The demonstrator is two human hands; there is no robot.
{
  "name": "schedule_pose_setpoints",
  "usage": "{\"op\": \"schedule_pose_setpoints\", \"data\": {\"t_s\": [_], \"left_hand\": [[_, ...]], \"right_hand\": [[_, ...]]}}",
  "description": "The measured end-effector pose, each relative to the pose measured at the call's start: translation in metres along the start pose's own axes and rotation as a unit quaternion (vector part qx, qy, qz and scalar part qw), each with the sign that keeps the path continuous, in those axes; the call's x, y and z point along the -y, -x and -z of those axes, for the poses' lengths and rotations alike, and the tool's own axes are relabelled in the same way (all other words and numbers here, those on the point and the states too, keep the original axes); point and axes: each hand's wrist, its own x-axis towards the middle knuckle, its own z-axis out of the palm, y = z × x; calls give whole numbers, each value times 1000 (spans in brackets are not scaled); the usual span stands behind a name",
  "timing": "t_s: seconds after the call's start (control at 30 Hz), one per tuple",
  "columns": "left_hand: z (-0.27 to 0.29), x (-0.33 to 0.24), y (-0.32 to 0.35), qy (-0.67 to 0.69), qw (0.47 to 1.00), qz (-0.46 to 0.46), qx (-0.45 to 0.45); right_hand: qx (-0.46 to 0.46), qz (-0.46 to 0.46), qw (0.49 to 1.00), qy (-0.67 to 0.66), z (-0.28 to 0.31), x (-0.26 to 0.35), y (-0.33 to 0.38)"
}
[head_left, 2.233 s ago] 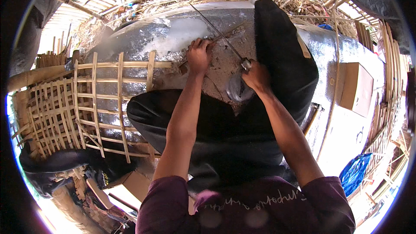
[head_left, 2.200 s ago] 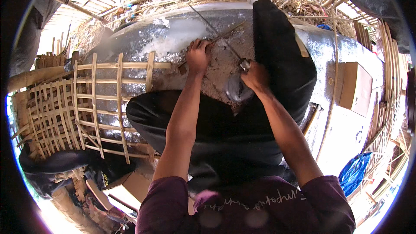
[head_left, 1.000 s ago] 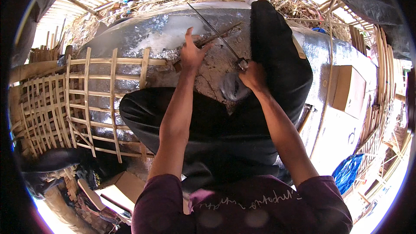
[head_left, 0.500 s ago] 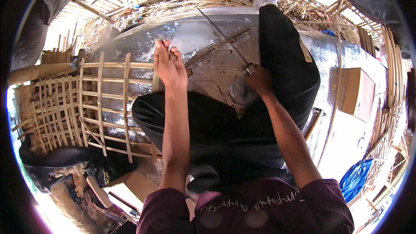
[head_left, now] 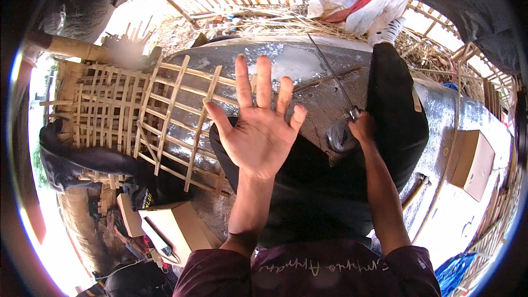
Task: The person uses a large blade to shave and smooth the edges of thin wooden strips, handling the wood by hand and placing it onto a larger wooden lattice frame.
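A wide silvery tarpaulin (head_left: 308,69) covers the ground ahead, dusty and wet-looking in the middle. On its left edge lies a large bamboo lattice panel (head_left: 137,115), slats crossed in an open grid, partly overlapping the tarpaulin. The person's leg in black trousers (head_left: 393,115) stretches out across the tarpaulin toward a striped sock (head_left: 388,30), with a white sack (head_left: 352,3) lying on straw beyond it. A brown cardboard box (head_left: 473,162) sits on the tarpaulin at the far right, well apart from the hands, and another carton (head_left: 173,231) rests at lower left below the lattice.

The left hand (head_left: 258,132) is raised, palm up and fingers spread wide, its grip fully open and holding nothing; it hangs over the near edge of the lattice. The right hand (head_left: 363,127) has its grip closed around the handle end of a thin long knife (head_left: 330,74), whose narrow blade runs up and leftward over the tarpaulin, just beside the outstretched leg
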Motion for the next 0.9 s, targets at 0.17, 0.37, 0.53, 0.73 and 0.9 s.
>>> {"op": "schedule_pose_setpoints", "data": {"t_s": [0.17, 0.37, 0.53, 0.73, 0.9], "left_hand": [[-16, -1, 2, -12, 1000, 2, 15], [-22, 3, 4, -27, 999, 5, 45], [-23, 2, 6, -52, 996, 27, 66], [-24, 1, 8, -53, 996, 26, 73], [-27, 2, 8, -44, 997, 22, 55]], "right_hand": [[-2, 11, 1000, -8, 4, 3, 1], [9, -2, 1000, -16, 7, 4, 2], [-13, 28, 999, -7, -6, -9, -6], [-4, 25, 1000, 3, -3, -5, -2], [6, 13, 1000, 13, 8, 3, 5]]}}
